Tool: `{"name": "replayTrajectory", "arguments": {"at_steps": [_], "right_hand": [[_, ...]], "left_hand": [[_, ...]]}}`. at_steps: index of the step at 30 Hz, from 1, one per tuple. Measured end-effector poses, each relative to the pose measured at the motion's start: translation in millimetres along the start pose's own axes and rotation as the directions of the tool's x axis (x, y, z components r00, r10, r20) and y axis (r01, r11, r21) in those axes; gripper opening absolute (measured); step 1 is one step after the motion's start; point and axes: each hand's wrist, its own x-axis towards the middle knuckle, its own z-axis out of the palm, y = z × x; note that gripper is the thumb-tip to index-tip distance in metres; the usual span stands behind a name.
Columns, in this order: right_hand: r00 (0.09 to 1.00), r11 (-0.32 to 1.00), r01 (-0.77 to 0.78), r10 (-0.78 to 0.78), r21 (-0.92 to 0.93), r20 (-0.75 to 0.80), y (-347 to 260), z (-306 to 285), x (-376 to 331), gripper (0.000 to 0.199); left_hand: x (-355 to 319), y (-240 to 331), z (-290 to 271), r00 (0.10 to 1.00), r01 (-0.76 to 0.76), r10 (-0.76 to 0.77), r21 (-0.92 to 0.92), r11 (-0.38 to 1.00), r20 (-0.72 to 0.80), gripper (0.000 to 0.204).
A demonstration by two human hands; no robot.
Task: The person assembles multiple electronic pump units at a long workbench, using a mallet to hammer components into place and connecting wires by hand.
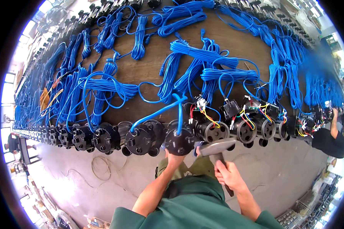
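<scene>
In my right hand [227, 174] is a hammer [218, 147], gripped by its dark handle with the grey metal head up, beside a black round-capped cylinder [179, 142]. A thick blue cable [180, 114] comes out of that cylinder's cap. My left hand [174, 158] holds the cylinder from below at the table's near edge; its fingers are partly hidden behind the cap. Directly left stands another black capped cylinder [139, 142] with a blue cable. To the right, an uncapped cylinder [216, 132] shows holes in its end, with coloured wires [210, 116] above it.
Capped cylinders [107, 138] line the near edge leftward; open ones [246, 131] with loose wires continue rightward. Bundled blue cables [202, 53] lie across the brown table [156, 68]. Another person [330, 142] works at the far right. A cable loop [101, 168] lies on the floor.
</scene>
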Motion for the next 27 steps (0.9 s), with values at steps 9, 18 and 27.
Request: {"name": "replayTrajectory", "arguments": {"at_steps": [9, 18, 27], "right_hand": [[0.983, 0.975, 0.163, -0.174, -0.153, -0.062, 15.4, 11.6, 3.3, 0.041], [0.824, 0.814, 0.562, -0.535, 0.148, -0.187, -24.7, 7.7, -22.8, 0.042], [0.987, 0.994, 0.108, -0.104, 0.024, -0.125, 9.1, -4.1, -15.3, 0.039]], "left_hand": [[-1.2, -2.4, -6.6, 0.978, 0.027, -0.068, 0.202, 0.979, 0.196, 0.055], [-1.7, -18.3, 4.7, 0.979, 0.204, -0.198, -0.188, 0.961, 0.053, 0.047], [1.6, 4.3, 2.1, 0.989, 0.149, -0.150, -0.076, 0.986, -0.003, 0.043]]}}
